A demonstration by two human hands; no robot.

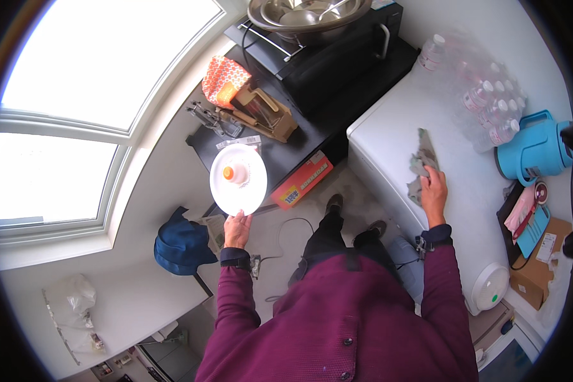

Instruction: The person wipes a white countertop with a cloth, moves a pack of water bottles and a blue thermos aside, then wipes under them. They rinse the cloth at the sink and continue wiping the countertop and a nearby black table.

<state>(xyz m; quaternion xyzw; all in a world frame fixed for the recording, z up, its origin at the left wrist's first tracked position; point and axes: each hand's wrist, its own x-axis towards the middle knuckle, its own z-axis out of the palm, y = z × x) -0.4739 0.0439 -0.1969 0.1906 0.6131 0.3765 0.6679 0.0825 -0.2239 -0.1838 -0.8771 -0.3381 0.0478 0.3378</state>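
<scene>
My left hand (pixel 238 230) grips the near rim of a white plate (pixel 240 199). On the plate stands a small white container with an orange cap (pixel 228 173). The plate is at the near end of a black counter (pixel 291 160). My right hand (pixel 434 193) is on a crumpled grey cloth (pixel 425 156), which lies against the white top of a chest-like appliance (pixel 391 126). The fingers are bent over the cloth's near part, while its far end spreads out beyond them.
Clear plastic bottles (pixel 499 132) and a blue jug (pixel 530 150) stand along the appliance's right side. A white round device (pixel 490 286) sits near its closest corner. Metal bowls (pixel 310 26) rest on a black oven (pixel 334 67). A cable (pixel 281 229) lies on the floor.
</scene>
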